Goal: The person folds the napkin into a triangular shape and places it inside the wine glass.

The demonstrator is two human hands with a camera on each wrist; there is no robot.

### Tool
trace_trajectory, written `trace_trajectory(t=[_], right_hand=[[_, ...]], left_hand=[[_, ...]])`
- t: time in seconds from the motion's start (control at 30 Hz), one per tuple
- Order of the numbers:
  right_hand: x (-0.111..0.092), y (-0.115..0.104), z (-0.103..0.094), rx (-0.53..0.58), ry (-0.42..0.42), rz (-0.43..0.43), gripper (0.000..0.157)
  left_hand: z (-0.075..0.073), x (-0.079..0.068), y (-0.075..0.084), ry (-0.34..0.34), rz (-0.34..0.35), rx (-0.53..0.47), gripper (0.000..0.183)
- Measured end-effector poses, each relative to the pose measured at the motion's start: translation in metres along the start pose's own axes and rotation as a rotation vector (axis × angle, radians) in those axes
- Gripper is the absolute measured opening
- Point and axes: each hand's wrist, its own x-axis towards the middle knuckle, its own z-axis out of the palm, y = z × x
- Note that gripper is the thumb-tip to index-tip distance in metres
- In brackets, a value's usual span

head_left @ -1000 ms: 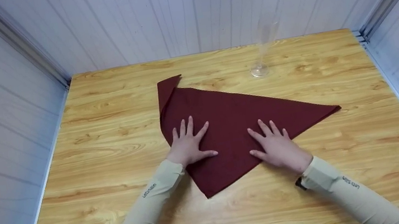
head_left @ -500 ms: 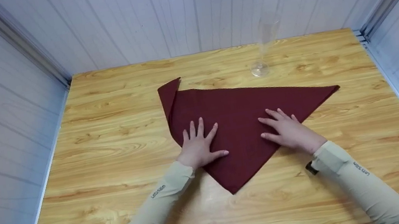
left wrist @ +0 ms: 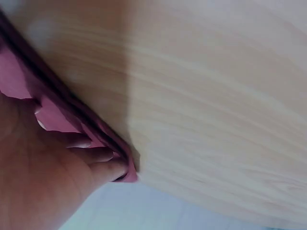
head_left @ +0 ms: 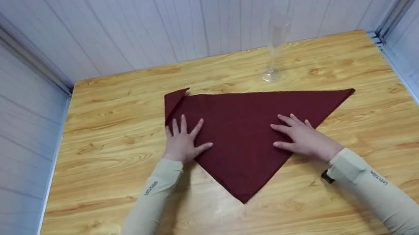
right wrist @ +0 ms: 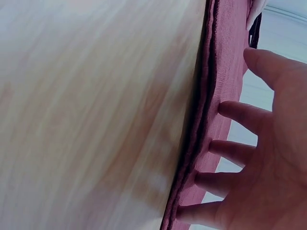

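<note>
A dark red cloth napkin (head_left: pixel 236 130), folded in layers, lies on the wooden table with one corner pointing toward me and another to the right. Its far left corner (head_left: pixel 174 100) is turned up in a small flap. My left hand (head_left: pixel 182 143) rests on the left edge just below that flap, fingers spread. On the right part of the cloth, the fingertips of my right hand (head_left: pixel 303 138) touch the surface, also spread. In the right wrist view the stacked cloth edge (right wrist: pixel 204 105) shows under the fingers. Neither hand grips the cloth.
A clear, tall stemmed glass (head_left: pixel 271 73) stands behind the napkin, toward the back right of the table (head_left: pixel 123 211). Pale panelled walls (head_left: pixel 185 16) close off the back and both sides.
The napkin has turned, its right corner moving away from me and its near corner to the right. My right hand moved slightly right; my left hand then slid up and left toward the flap.
</note>
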Motion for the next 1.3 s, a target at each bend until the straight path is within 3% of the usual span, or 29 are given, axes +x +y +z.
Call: trace_trajectory(t=[0.47, 0.8, 1.0, 1.3], right_hand=[[0.000, 0.001, -0.001, -0.003, 0.010, 0.020, 0.072], [-0.001, 0.025, -0.007, -0.008, 0.049, 0.146, 0.093], [-0.003, 0.037, -0.015, 0.035, 0.054, 0.229, 0.105], [0.008, 0.052, -0.030, 0.063, 0.019, 0.218, 0.107]], left_hand=[[-0.004, -0.001, -0.028, -0.032, -0.120, -0.109, 0.096], [-0.006, 0.000, -0.051, -0.032, -0.207, -0.130, 0.103], [-0.007, -0.003, -0.052, -0.030, -0.204, -0.165, 0.104], [-0.005, -0.009, -0.043, -0.013, -0.223, -0.129, 0.104]])
